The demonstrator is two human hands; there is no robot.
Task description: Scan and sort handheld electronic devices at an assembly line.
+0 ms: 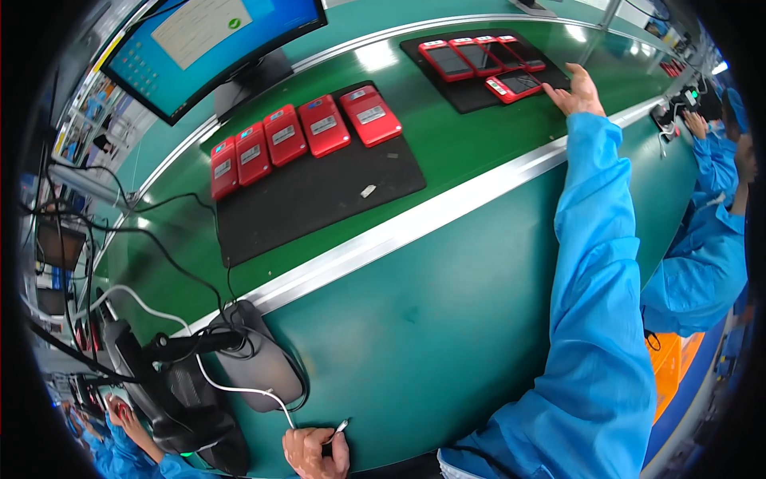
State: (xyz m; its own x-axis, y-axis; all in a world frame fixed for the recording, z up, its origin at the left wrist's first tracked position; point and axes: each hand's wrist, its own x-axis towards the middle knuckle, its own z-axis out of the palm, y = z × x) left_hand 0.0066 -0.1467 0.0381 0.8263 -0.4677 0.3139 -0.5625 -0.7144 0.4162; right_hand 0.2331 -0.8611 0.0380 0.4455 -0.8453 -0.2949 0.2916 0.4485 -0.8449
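Observation:
My left hand (317,453) is closed around a white cable (275,397) near the lower edge, its metal-tipped plug (343,426) sticking out past the fingers. Far off at the right, my stretched right hand (581,94) has its fingers apart. Its fingertips are at the near end of a red handheld device (515,85) lying screen up; whether they touch it I cannot tell. Behind that one, several more red devices (447,61) lie screen up on a black mat (471,99). On a nearer black mat (319,199), several red devices (325,125) lie in a row, labelled backs up.
A monitor (199,48) stands at the back left. Black cables and a handheld scanner on a stand (159,383) crowd the left, beside a grey box (255,359). A metal rail (399,230) crosses the bench. Co-workers in blue sit at right (702,247) and lower left.

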